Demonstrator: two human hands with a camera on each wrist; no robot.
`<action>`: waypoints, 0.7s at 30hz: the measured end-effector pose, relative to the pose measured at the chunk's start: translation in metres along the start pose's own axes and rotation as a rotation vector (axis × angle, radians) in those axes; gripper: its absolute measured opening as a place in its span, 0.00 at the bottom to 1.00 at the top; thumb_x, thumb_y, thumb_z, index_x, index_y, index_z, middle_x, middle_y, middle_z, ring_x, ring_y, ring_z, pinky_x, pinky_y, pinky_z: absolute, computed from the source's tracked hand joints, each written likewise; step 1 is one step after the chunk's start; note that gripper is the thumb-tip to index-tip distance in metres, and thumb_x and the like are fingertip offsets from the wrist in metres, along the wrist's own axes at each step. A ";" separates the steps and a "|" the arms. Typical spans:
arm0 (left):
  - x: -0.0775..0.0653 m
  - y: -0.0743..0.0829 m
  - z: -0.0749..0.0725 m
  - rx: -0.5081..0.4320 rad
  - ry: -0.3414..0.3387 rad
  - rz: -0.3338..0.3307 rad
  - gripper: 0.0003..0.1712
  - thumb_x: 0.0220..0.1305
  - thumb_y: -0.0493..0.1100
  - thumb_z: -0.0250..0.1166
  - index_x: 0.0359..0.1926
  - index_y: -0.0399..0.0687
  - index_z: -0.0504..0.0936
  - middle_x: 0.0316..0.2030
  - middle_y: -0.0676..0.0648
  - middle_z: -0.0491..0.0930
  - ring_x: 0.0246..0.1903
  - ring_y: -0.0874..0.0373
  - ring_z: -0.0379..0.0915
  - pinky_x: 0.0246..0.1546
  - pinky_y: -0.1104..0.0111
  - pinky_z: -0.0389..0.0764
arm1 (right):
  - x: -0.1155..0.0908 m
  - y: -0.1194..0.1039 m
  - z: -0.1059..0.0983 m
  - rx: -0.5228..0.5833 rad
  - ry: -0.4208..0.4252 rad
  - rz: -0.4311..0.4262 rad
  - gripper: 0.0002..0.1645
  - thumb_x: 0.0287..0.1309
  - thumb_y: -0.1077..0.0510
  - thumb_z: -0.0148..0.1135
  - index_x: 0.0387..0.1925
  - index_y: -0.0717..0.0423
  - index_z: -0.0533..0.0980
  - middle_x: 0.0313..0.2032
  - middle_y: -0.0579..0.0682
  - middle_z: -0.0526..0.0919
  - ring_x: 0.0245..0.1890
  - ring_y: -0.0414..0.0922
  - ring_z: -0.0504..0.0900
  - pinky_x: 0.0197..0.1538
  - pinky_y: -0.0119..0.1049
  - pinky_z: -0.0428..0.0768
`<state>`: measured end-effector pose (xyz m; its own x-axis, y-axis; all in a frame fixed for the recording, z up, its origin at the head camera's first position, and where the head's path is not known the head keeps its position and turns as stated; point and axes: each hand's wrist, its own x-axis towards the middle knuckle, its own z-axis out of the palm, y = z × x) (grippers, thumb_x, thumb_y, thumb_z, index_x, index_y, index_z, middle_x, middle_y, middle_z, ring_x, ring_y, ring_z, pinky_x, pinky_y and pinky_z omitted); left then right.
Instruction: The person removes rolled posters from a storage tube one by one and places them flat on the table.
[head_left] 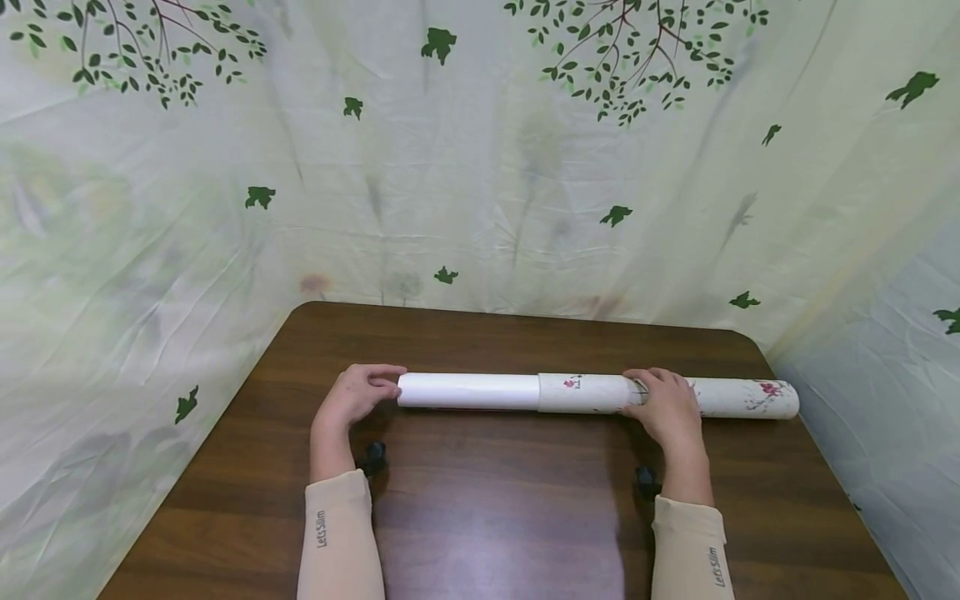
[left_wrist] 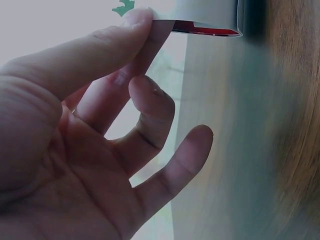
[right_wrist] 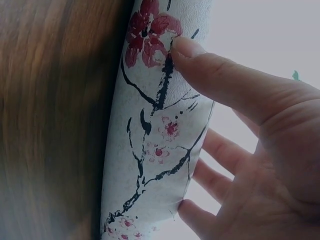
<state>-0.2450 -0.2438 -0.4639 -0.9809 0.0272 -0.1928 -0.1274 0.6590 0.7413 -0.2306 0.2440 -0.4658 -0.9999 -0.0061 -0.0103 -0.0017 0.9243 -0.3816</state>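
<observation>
A long white roll of floral wallpaper (head_left: 468, 392) lies crosswise on the wooden table. Its left stretch is plain white; the right stretch, past a visible edge, carries red blossoms (right_wrist: 170, 127) and dark branches. At the plain end, my left hand (head_left: 360, 393) pinches the rim between thumb (left_wrist: 112, 47) and forefinger, its other fingers loosely bent below. Inside that open end (left_wrist: 207, 30) some red shows. My right hand (head_left: 666, 404) grips the patterned part from above, thumb on the near side and fingers over the far side, where their tips are hidden.
The brown wooden table (head_left: 495, 500) has rounded far corners, and the roll's right end reaches its right edge. A pale curtain (head_left: 480, 167) printed with leaves hangs behind and along both sides. Small dark devices (head_left: 372, 458) sit at both wrists.
</observation>
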 end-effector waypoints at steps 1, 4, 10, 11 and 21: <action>0.000 0.000 0.000 0.001 0.003 -0.001 0.24 0.71 0.40 0.70 0.66 0.51 0.84 0.52 0.40 0.91 0.60 0.43 0.83 0.65 0.47 0.77 | 0.000 0.001 0.000 -0.002 0.000 -0.001 0.36 0.64 0.53 0.74 0.71 0.50 0.75 0.73 0.71 0.68 0.75 0.74 0.59 0.76 0.75 0.54; -0.001 -0.001 -0.001 0.010 0.020 -0.003 0.23 0.71 0.41 0.70 0.66 0.51 0.85 0.54 0.39 0.90 0.59 0.43 0.82 0.64 0.47 0.78 | 0.000 0.003 -0.001 -0.005 -0.007 0.000 0.37 0.64 0.52 0.74 0.72 0.50 0.74 0.74 0.71 0.67 0.75 0.74 0.59 0.76 0.75 0.53; -0.002 -0.004 -0.004 0.025 0.066 -0.027 0.21 0.73 0.42 0.69 0.64 0.52 0.86 0.59 0.37 0.87 0.60 0.42 0.80 0.63 0.47 0.78 | 0.001 0.007 -0.001 -0.013 -0.020 0.008 0.38 0.64 0.51 0.75 0.73 0.50 0.74 0.74 0.71 0.67 0.75 0.74 0.59 0.75 0.74 0.55; -0.002 -0.004 -0.005 0.026 0.071 -0.031 0.21 0.73 0.42 0.69 0.64 0.53 0.86 0.59 0.37 0.87 0.61 0.41 0.80 0.63 0.47 0.78 | 0.001 0.007 -0.001 -0.012 -0.019 0.010 0.38 0.64 0.51 0.75 0.73 0.50 0.74 0.74 0.71 0.67 0.75 0.74 0.59 0.75 0.74 0.55; -0.004 -0.007 -0.007 0.018 0.100 -0.033 0.21 0.74 0.43 0.68 0.65 0.52 0.85 0.61 0.35 0.85 0.63 0.38 0.80 0.65 0.44 0.77 | 0.000 0.011 -0.002 0.010 -0.006 0.019 0.37 0.64 0.53 0.74 0.72 0.51 0.74 0.74 0.72 0.67 0.74 0.74 0.59 0.75 0.74 0.55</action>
<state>-0.2410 -0.2539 -0.4634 -0.9861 -0.0690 -0.1511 -0.1579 0.6715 0.7240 -0.2307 0.2551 -0.4679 -0.9997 0.0087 -0.0236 0.0172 0.9205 -0.3904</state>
